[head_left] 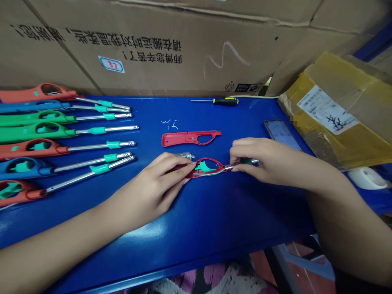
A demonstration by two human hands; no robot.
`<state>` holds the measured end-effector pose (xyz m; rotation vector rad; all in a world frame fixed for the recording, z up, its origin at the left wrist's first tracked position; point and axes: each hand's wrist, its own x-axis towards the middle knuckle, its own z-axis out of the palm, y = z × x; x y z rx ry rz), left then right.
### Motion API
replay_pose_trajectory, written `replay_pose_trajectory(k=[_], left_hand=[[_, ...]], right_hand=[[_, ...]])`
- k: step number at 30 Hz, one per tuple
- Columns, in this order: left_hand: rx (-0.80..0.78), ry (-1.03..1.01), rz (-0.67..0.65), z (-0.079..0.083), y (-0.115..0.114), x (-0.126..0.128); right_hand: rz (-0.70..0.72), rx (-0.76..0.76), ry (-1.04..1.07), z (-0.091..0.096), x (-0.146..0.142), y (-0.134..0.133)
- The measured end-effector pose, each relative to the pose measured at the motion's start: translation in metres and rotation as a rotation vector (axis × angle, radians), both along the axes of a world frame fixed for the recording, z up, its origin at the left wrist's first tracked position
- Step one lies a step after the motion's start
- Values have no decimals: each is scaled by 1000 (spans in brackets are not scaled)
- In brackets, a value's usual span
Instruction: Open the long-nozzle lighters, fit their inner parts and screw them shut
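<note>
A red utility lighter (206,166) with its handle opened lies across the table between my hands, green trigger and a pale wire showing. My left hand (163,177) is closed around the rear of its handle, which the fingers mostly cover. At the other end, my right hand (263,159) pinches the lighter's metal tube. Just behind my left fingertips lies a small silvery cylinder (185,155), partly hidden. The loose red handle half (179,139) rests beyond it. Several tiny screws (174,125) are scattered behind that half.
Several long lighters (39,129) in red, blue and green lie in a row at left. A screwdriver (226,101) lies at the back before a large cardboard box (147,61). At right are a phone (281,132), a taped carton (343,110) and a white object (366,178).
</note>
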<state>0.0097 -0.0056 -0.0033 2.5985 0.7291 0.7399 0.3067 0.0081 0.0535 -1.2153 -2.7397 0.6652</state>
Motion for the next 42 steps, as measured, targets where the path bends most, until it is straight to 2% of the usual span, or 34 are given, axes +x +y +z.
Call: replay_pose_trajectory(k=[9, 14, 19, 24, 27, 35, 42], left_hand=[[20, -13, -11, 0, 2, 0], [31, -16, -13, 0, 3, 2], [26, -18, -20, 0, 3, 1], [3, -12, -8, 0, 2, 1], [-10, -16, -1, 0, 2, 1], [15, -38, 15, -1, 1, 1], [2, -33, 6, -2, 2, 0]], right_hand=[[-16, 43, -113, -3, -2, -5], [-64, -19, -24, -1, 3, -4], [-170, -3, 109, -5, -2, 1], [-243, -200, 230, -17, -11, 7], [-274, -250, 258, -22, -12, 9], [-232, -149, 297, -24, -16, 3], [-98, -29, 286, -24, -24, 1]])
